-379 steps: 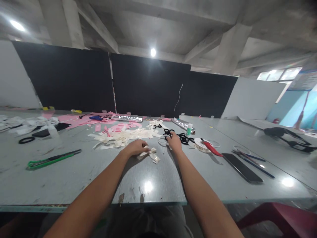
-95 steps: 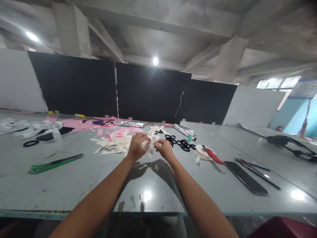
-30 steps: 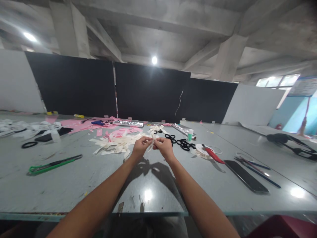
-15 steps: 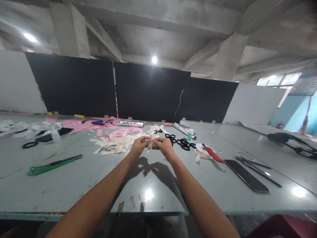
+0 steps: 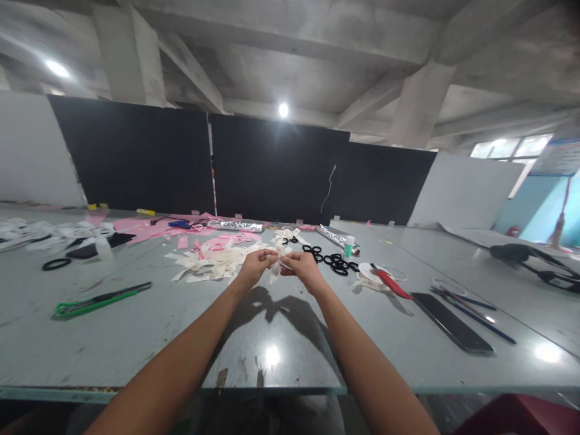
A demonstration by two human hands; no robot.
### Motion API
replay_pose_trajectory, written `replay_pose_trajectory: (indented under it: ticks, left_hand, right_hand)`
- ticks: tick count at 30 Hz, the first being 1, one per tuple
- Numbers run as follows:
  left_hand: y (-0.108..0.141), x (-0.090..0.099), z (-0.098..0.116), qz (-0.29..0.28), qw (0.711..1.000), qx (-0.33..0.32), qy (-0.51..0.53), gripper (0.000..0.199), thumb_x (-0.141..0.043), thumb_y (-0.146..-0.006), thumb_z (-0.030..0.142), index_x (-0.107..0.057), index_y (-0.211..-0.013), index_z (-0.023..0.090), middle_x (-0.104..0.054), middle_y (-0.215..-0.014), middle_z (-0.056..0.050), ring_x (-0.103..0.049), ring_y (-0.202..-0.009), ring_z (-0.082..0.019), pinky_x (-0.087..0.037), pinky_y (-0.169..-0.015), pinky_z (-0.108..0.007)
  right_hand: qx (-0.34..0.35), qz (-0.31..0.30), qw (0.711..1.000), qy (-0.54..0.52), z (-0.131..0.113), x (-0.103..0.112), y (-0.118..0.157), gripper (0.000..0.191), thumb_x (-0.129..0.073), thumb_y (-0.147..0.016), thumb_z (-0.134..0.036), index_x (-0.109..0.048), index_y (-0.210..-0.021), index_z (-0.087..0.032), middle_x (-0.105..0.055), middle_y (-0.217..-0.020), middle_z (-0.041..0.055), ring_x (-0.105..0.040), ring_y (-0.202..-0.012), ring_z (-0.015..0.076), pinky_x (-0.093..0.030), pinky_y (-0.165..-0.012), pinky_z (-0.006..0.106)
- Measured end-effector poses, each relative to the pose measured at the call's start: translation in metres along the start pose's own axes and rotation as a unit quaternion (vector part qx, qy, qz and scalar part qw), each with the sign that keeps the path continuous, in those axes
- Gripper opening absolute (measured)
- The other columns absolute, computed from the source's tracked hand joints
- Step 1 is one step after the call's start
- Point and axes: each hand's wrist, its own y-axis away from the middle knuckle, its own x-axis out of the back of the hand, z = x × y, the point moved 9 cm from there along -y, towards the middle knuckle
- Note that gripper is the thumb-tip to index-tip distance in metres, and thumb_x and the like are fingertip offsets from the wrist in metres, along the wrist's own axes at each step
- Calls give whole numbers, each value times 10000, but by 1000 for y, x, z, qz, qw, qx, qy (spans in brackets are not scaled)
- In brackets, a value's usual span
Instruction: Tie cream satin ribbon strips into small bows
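Since the earliest frame, the right hand (image 5: 302, 267) has been shifted from the black rings (image 5: 338, 264) to the centre of the frame, and the left hand (image 5: 256, 266) has been raised beside it; a pale strip (image 5: 275, 277), its end left hanging, is now held between them above the worktop (image 5: 267, 332). Both hands are closed to a fingertip pinch on the strip; whether anything else is gripped cannot be told.

Nearest, at lower right, a phone (image 5: 453, 323) is laid flat, and could be knocked if the right arm were swung outward. At left, the green knife (image 5: 97, 302) is left lying; whether its blade is bared cannot be told, so a nick could be caused by a careless reach. In the centre, the strip could be dropped or its folds loosened if either pinch were relaxed, the piece being thin and limp. Just beyond at left, it could be lost among the loose strips (image 5: 215, 263) if let fall there.

As for writing, marks on the tape roll (image 5: 368, 270) are too small to be read. The green-and-white bottle (image 5: 348, 246) shows no readable label. At the far upper right, lines on the poster (image 5: 559, 160) are blurred beyond reading.
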Motion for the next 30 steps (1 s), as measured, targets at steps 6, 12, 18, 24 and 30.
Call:
replay_pose_trajectory:
  ticks: [6,12,18,24,30]
  left_hand:
    - [3,-1,10,-12,999,-17,-46,389,-715,-632,451,-667,-838,125,-557,-567,24,-443,-525,-94,-325,-527,-229]
    - [3,0,9,-12,998,-22,-59,385,-715,-626,447,-673,-831,124,-553,-561,25,-429,-516,-93,-316,-522,-229]
    - [1,0,14,4,1000,7,15,335,-719,-640,401,-660,-838,138,-596,-653,8,-479,-575,-99,-387,-594,-240]
    - [36,-22,78,-48,992,-3,121,208,-714,-693,333,-640,-794,167,-595,-651,11,-524,-605,-105,-421,-629,-246]
    - [102,-20,92,-20,989,30,143,166,-748,-661,312,-652,-730,196,-643,-693,-14,-581,-644,-151,-467,-647,-294]
  right_hand:
    - [-11,-2,1000,23,2,2,0,362,-805,-559,-427,-650,-637,-109,-625,-564,5,-592,-491,98,-542,-525,225]
    - [-5,-7,1000,29,2,1,0,365,-795,-564,-429,-640,-630,-105,-624,-570,3,-589,-486,95,-540,-527,227]
    - [11,-26,1000,9,-22,-8,8,316,-763,-618,-385,-683,-723,-98,-654,-633,26,-604,-541,103,-556,-606,256]
    - [65,17,998,3,-81,-17,62,248,-724,-680,-364,-697,-742,-125,-663,-651,33,-612,-567,123,-571,-627,302]
    - [30,6,999,-9,-86,-36,122,224,-742,-672,-372,-695,-710,-157,-642,-627,19,-616,-554,135,-570,-571,298]
